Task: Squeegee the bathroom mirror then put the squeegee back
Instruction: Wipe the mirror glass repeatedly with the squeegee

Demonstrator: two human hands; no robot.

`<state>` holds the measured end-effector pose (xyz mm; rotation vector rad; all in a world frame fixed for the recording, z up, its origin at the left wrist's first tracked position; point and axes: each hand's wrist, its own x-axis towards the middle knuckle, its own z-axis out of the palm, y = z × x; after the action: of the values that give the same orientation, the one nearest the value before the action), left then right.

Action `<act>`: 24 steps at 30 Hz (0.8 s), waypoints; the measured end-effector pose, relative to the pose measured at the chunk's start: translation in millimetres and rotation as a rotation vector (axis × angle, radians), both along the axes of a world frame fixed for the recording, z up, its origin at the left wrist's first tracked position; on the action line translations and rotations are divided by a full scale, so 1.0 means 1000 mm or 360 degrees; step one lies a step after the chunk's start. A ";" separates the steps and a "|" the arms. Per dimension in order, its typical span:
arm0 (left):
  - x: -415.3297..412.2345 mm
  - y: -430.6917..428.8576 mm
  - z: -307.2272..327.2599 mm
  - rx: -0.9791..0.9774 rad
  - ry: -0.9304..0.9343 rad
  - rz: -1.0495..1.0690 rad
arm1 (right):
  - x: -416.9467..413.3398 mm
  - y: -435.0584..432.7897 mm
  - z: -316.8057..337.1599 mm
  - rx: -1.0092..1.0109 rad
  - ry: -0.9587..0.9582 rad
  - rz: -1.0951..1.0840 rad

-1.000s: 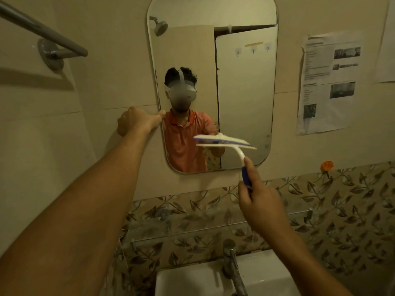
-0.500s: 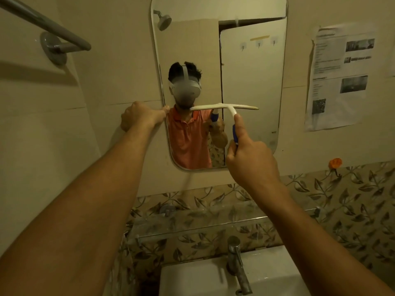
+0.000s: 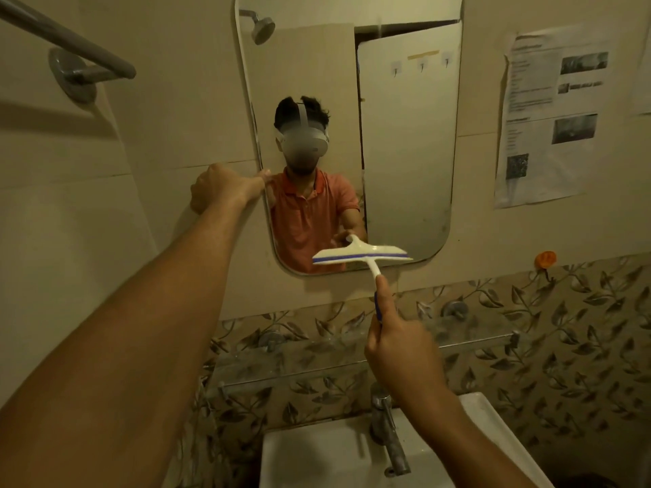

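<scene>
Squeegee (image 3: 359, 257) lies at the mirror's (image 3: 405, 170) bottom edge, its handle pinched in the right grip (image 3: 398, 346); the left grip (image 3: 225, 188) holds the mirror's side. Lift off cleanly, overlap the next pass, and keep pressure even.

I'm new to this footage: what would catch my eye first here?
The white squeegee, gripped by the right hand, is at the bottom edge of the mirror. The left hand holds its left rim. An orange hook stands out on the wall at right.

Left arm outstretched, left hand (image 3: 222, 186) at 10 o'clock, fingers curled, thumb pointing 3 o'clock. Right hand (image 3: 398, 343) at 5 o'clock grips squeegee (image 3: 359, 257) handle.
</scene>
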<state>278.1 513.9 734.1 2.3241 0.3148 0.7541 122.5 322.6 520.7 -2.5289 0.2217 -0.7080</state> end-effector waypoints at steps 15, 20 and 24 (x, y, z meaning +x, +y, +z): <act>0.005 0.002 -0.001 -0.0008 0.0008 0.0010 | -0.005 -0.051 0.132 0.0123 -0.0396 0.0035; 0.007 0.003 -0.001 0.0011 0.0002 0.0003 | 0.000 -0.056 0.142 -0.0012 -0.0347 0.0028; 0.006 0.004 0.000 0.0039 0.0012 0.0003 | 0.001 -0.049 0.107 -0.0048 -0.0262 0.0003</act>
<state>284.4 517.9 734.5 2.3505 0.3131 0.7544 123.3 273.7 627.6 -2.4824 0.1528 -0.9201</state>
